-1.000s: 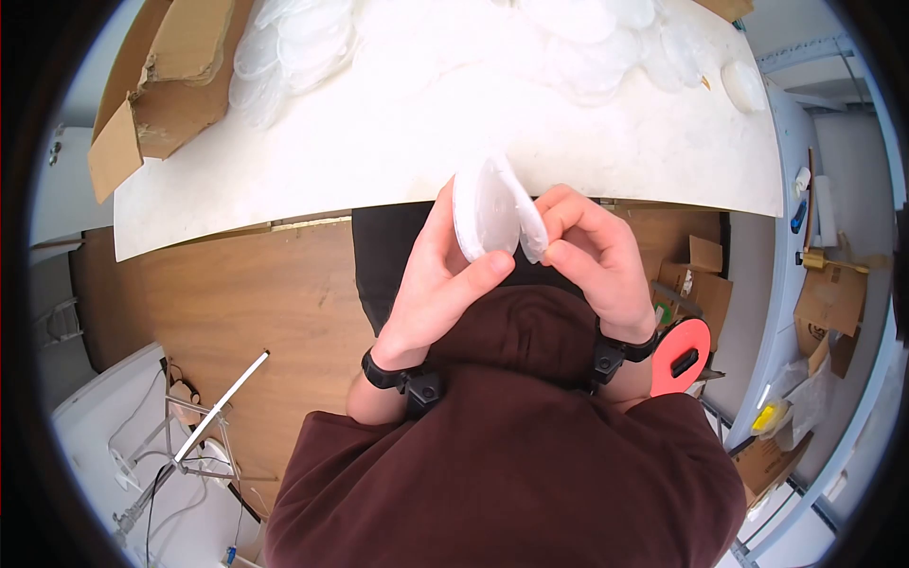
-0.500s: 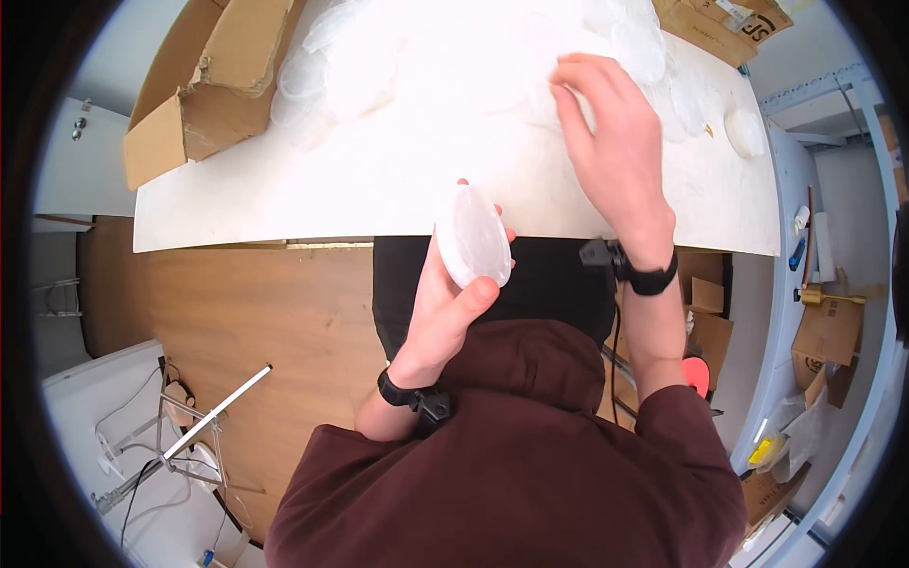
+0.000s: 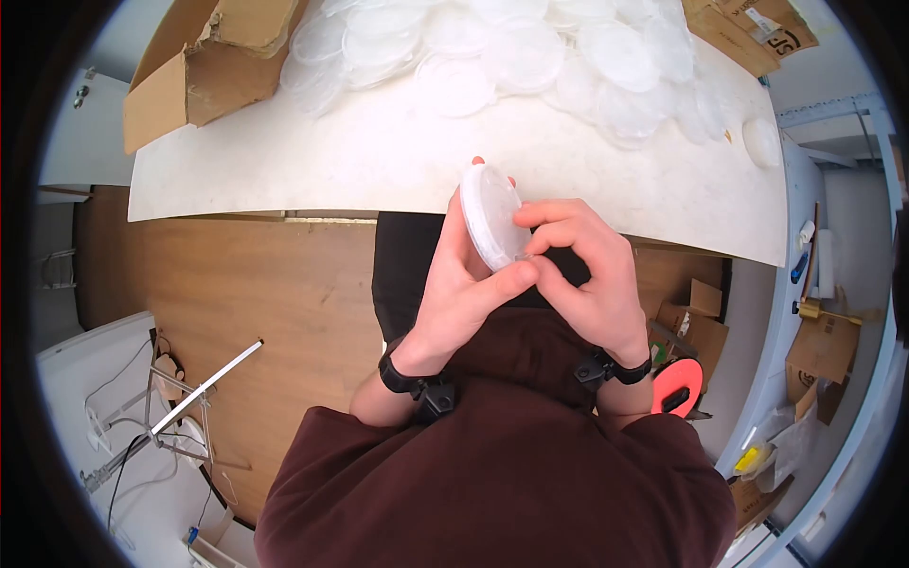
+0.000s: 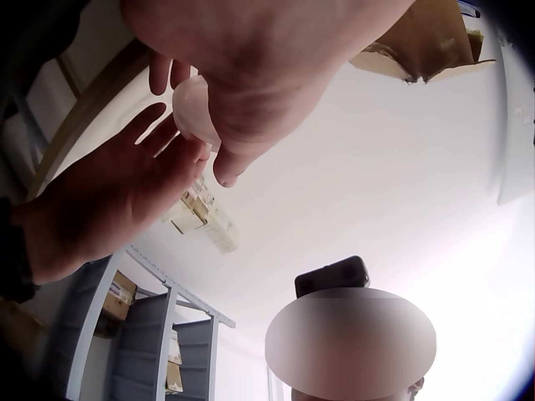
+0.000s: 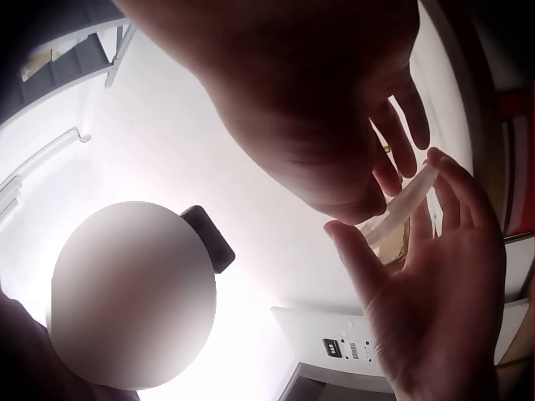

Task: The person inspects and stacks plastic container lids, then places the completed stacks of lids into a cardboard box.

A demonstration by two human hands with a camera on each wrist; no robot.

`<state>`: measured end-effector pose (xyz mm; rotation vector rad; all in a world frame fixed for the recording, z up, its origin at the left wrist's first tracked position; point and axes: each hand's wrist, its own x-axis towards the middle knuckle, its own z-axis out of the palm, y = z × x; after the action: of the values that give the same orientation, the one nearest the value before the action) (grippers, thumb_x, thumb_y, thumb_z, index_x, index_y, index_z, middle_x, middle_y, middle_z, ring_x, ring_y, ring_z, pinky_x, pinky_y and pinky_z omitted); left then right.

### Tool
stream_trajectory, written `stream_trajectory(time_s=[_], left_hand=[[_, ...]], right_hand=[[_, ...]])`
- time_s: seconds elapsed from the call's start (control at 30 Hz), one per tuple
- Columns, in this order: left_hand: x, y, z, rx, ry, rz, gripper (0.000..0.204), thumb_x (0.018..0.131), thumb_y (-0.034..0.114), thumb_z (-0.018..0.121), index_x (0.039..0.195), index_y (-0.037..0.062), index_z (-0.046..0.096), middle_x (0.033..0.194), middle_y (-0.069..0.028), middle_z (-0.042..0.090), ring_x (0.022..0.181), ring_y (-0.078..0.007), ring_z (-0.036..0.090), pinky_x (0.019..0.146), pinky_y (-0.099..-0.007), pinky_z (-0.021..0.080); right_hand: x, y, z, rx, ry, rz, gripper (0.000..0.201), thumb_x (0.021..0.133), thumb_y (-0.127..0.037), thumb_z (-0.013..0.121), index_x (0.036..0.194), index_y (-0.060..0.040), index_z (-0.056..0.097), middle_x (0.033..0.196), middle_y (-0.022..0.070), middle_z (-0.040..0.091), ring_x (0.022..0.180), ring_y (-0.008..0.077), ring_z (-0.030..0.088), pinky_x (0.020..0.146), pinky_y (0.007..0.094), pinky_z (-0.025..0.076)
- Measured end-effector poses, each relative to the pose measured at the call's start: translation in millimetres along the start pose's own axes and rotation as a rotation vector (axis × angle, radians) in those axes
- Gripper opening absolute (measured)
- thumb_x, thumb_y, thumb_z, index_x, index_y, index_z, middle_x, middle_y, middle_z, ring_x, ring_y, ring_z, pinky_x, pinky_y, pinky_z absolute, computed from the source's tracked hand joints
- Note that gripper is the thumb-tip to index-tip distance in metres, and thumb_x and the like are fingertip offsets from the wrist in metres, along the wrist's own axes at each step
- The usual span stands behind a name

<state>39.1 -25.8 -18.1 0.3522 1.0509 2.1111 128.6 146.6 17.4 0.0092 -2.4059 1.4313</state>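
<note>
A round, translucent white disc (image 3: pixel 494 216), thick at the rim like a lid or a stack of lids, is tilted just in front of the table's near edge. My left hand (image 3: pixel 453 298) grips it from the left, thumb at the lower rim and fingertips showing behind it. Thumb and index finger of my right hand (image 3: pixel 595 279) pinch at its lower right edge. In the left wrist view, the disc (image 4: pixel 192 109) is partly hidden by my left hand (image 4: pixel 276 75). The right wrist view shows the disc (image 5: pixel 403 205) edge-on between both hands.
Many similar translucent discs (image 3: pixel 521 55) lie overlapping across the far part of the white table (image 3: pixel 379 156). An open cardboard box (image 3: pixel 227 76) stands at the left, another carton (image 3: pixel 748 33) at the far right. One round piece (image 3: pixel 761 142) lies near the right edge.
Half a second ago my right hand was over the table, away from the disc; it has come back to the disc's edge. Earlier, two round pieces were held spread apart between both hands.
</note>
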Motion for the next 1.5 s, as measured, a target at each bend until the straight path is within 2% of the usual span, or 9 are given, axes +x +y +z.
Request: stream_trajectory(time_s=[0.2, 0.3, 0.47, 0.6, 0.7, 0.8, 0.87, 1.03, 1.5], left_hand=[[-2, 5, -3, 0.003, -0.001, 0.005, 0.123, 0.096, 0.021, 0.096, 0.185, 0.0086, 0.011, 0.174, -0.0125, 0.042, 0.159, -0.0263, 0.049, 0.126, -0.0456, 0.048], [-2, 3, -3, -0.028, 0.055, -0.008, 0.123, 0.095, 0.025, 0.096, 0.185, 0.0077, 0.014, 0.174, -0.0142, 0.045, 0.156, -0.0297, 0.054, 0.125, -0.0467, 0.051], [0, 1, -4, -0.001, 0.046, -0.014, 0.126, 0.093, 0.031, 0.098, 0.185, 0.0083, 0.015, 0.174, -0.0143, 0.046, 0.157, -0.0292, 0.053, 0.124, -0.0450, 0.051], [-1, 3, -3, -0.015, 0.043, -0.029, 0.127, 0.092, 0.034, 0.099, 0.184, 0.0084, 0.015, 0.174, -0.0146, 0.046, 0.156, -0.0291, 0.053, 0.124, -0.0447, 0.052], [-2, 6, -6, -0.018, 0.068, -0.013, 0.128, 0.092, 0.034, 0.099, 0.185, 0.0086, 0.013, 0.176, -0.0150, 0.044, 0.157, -0.0289, 0.053, 0.123, -0.0442, 0.052], [-1, 8, -5, -0.021, 0.067, -0.009, 0.129, 0.094, 0.033, 0.098, 0.185, 0.0084, 0.010, 0.178, -0.0149, 0.041, 0.160, -0.0294, 0.049, 0.127, -0.0453, 0.048], [-1, 7, -4, -0.026, 0.026, 0.006, 0.128, 0.096, 0.031, 0.095, 0.186, 0.0086, 0.007, 0.179, -0.0154, 0.039, 0.163, -0.0299, 0.045, 0.132, -0.0474, 0.042], [-3, 5, 1, 0.097, -0.027, -0.001, 0.128, 0.097, 0.018, 0.093, 0.187, 0.0129, 0.002, 0.179, -0.0193, 0.036, 0.164, -0.0316, 0.043, 0.133, -0.0510, 0.039], [-3, 6, 0, 0.108, -0.020, -0.048, 0.117, 0.098, 0.023, 0.092, 0.185, 0.0048, 0.016, 0.186, -0.0220, 0.029, 0.168, -0.0372, 0.038, 0.130, -0.0549, 0.044]], right_hand=[[-6, 7, -7, 0.280, 0.113, 0.136, 0.015, 0.094, 0.006, 0.074, 0.105, -0.0033, 0.070, 0.130, 0.0144, 0.078, 0.114, 0.0243, 0.075, 0.102, 0.0372, 0.058], [2, 1, -24, 0.341, 0.324, 0.110, 0.013, 0.096, 0.006, 0.073, 0.105, -0.0020, 0.068, 0.130, 0.0146, 0.079, 0.116, 0.0246, 0.074, 0.105, 0.0376, 0.057], [63, 5, -70, -0.442, 0.554, -0.210, 0.019, 0.099, 0.001, 0.074, 0.118, -0.0007, 0.071, 0.133, 0.0194, 0.078, 0.129, 0.0341, 0.071, 0.113, 0.0435, 0.054], [105, 30, -86, -0.793, 0.437, -0.286, 0.027, 0.099, -0.006, 0.078, 0.126, -0.0019, 0.073, 0.138, 0.0189, 0.076, 0.136, 0.0399, 0.067, 0.115, 0.0490, 0.055], [91, 16, -69, -0.666, 0.345, -0.195, 0.031, 0.098, -0.012, 0.082, 0.127, -0.0032, 0.076, 0.143, 0.0165, 0.074, 0.140, 0.0414, 0.065, 0.116, 0.0517, 0.055], [47, -12, -48, -0.225, -0.103, -0.150, 0.042, 0.087, -0.006, 0.091, 0.127, -0.0060, 0.077, 0.147, 0.0143, 0.074, 0.146, 0.0395, 0.064, 0.118, 0.0512, 0.055], [28, -14, -25, -0.119, -0.161, -0.178, 0.035, 0.087, -0.003, 0.089, 0.121, -0.0059, 0.078, 0.142, 0.0129, 0.076, 0.142, 0.0390, 0.067, 0.114, 0.0488, 0.057], [-2, -3, -1, -0.070, -0.023, -0.127, 0.026, 0.088, -0.001, 0.088, 0.110, -0.0055, 0.076, 0.133, 0.0114, 0.078, 0.131, 0.0364, 0.073, 0.106, 0.0456, 0.062], [-21, 5, -1, 0.280, 0.043, 0.121, 0.009, 0.100, -0.004, 0.078, 0.107, -0.0028, 0.072, 0.129, 0.0144, 0.078, 0.109, 0.0264, 0.076, 0.098, 0.0367, 0.058]])
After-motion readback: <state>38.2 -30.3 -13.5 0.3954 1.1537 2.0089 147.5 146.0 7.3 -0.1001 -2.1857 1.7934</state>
